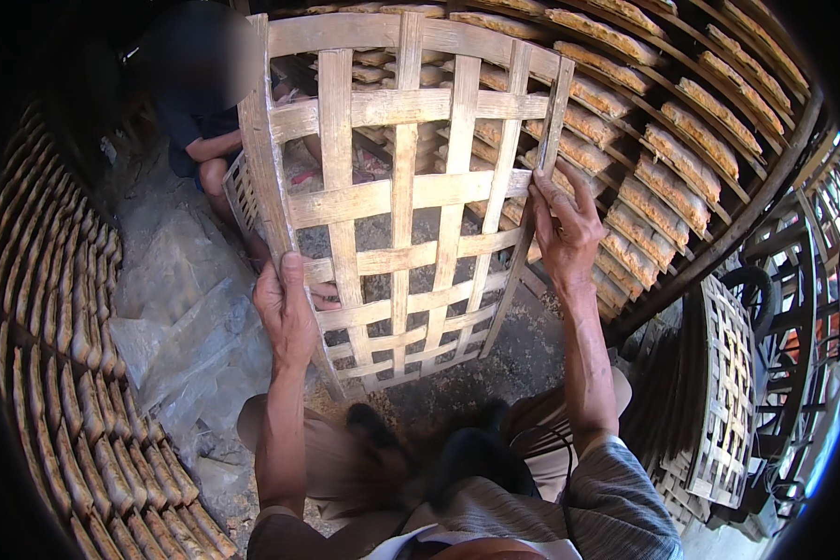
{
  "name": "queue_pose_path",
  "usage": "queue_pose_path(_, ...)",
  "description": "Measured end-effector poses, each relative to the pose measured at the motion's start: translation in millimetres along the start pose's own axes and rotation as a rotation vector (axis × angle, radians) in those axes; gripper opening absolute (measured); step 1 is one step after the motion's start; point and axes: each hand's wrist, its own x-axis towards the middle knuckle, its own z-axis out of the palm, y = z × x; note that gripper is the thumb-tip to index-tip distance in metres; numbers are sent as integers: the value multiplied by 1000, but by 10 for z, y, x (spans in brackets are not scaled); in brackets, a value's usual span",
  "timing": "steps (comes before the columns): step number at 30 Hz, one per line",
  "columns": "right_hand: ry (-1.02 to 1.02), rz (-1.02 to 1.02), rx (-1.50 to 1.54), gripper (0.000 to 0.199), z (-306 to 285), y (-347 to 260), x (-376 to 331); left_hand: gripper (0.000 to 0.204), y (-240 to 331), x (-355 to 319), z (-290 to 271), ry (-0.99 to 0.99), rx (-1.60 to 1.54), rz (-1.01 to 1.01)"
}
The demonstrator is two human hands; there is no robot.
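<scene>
Bamboo lattice tray (397, 201) upright, both side edges gripped by left hand (285, 313), right hand (562, 229) fingers.

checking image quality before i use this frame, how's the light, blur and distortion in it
Head view: strong fisheye, with the racks of stacked trays curving along the black rim; daylight falls on the woven bamboo tray and both hands, left hand and right hand, which look sharp; the person's lap near the lower edge is smeared and dark; bright blue glare at the right edge.

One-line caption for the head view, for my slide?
Both hands, left hand and right hand, grip an empty woven bamboo tray upright by its side edges.
</scene>
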Motion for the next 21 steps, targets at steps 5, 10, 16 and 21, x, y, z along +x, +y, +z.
queue_pose_path(5,-27,-49,-52,23,-70,-23,100,40,89,15,-30,-8,35,28)
queue_pose_path(10,-105,-109,-259,16,-143,-20,73,41,144,-33,49,15,69,23)
queue_pose_path(16,75,141,-66,21,-262,562,228,41,45,2,48,34,76,12)
queue_pose_path(21,-576,451,-358,34,-446,326,-82,40,-26,45,5,74,49,-1)
